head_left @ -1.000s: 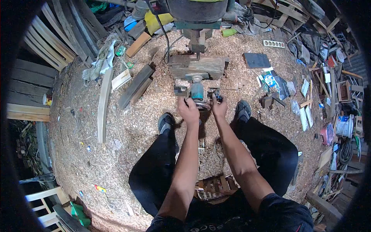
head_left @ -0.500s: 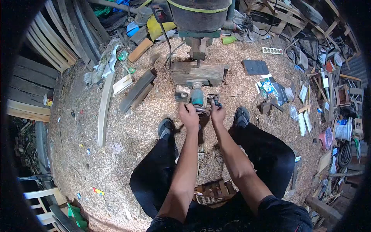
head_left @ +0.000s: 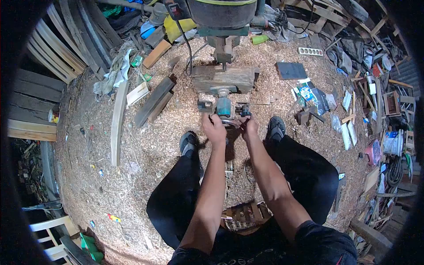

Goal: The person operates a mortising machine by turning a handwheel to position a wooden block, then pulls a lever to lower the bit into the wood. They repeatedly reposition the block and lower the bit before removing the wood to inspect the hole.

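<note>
Nearest, the person's legs straddle a slatted wooden piece (head_left: 247,213), and the two shoes, left (head_left: 189,142) and right (head_left: 276,128), stand wide apart; the stance presumably leaves both forearms straight access to the machine between them. The left hand (head_left: 214,128) is curled at the left side of a handwheel (head_left: 228,122). The right hand (head_left: 250,126) sits at its right side, just below a dark fitting (head_left: 242,109). Fingers of each bend inward, but their undersides are hidden, so I cannot tell whether either grip pinches the rim or only rests on it. Placing hands on opposite sides probably gives steady, balanced control.

Just beyond the wheel, the teal machine body (head_left: 223,106) lies in line with it, and past that a rough wood block (head_left: 223,78) lies crosswise, its long edge facing the person, beneath a vertical tool (head_left: 224,65). Its middle is lined up with the tool, likely to present that part to the tip; whether they touch is unclear.

Chip-covered floor (head_left: 150,176) gives the elbows side room. Dark timbers (head_left: 154,101) angle near the block's left end; a black slab (head_left: 290,70) lies apart on the right. Farther, the motor housing (head_left: 223,13) overhangs, limiting upward room.
</note>
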A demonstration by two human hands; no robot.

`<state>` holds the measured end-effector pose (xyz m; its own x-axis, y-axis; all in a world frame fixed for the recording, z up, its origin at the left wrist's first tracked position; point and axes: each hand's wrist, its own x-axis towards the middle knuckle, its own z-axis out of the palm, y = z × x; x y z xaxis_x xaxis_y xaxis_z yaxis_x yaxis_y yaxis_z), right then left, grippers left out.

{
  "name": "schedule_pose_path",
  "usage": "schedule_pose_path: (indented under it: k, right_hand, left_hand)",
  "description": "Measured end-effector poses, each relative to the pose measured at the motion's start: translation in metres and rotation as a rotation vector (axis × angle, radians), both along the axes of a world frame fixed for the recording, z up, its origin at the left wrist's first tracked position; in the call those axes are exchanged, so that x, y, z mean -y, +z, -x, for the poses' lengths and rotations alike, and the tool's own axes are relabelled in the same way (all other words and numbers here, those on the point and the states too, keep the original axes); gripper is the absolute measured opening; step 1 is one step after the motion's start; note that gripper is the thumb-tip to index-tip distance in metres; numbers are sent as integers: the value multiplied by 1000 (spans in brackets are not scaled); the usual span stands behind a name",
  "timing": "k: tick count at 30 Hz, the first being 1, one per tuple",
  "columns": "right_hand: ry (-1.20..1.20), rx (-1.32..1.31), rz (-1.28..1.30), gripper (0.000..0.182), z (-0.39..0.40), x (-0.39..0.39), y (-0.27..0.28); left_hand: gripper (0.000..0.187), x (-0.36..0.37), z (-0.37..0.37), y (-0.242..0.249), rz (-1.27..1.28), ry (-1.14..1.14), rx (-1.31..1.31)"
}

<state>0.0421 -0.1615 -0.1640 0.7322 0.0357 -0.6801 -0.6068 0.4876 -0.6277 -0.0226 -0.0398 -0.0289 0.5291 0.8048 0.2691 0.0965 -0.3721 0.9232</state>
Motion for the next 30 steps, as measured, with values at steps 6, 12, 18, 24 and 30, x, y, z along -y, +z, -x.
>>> schedule_pose_path:
  k: [6,12,18,24,30]
  right_hand:
    - [65,625,751,45,17,-10,37]
    - [15,100,173,50,1,-5,30]
    - [-4,178,313,72,-7,-21,3]
    - [-109,-80,52,73,-9,-21,54]
    - [38,-3,540,58,-13,-3,21]
  left_hand:
    - [26,0,0,1,-17,3,-4]
    - [27,-1,0,-5,55,0,-33]
    - [27,-2,-3,-9,-39,27,31]
    - [23,-6,1,-7,-14,-28,-68]
    - [32,-16,6,-4,-17,-122,-216]
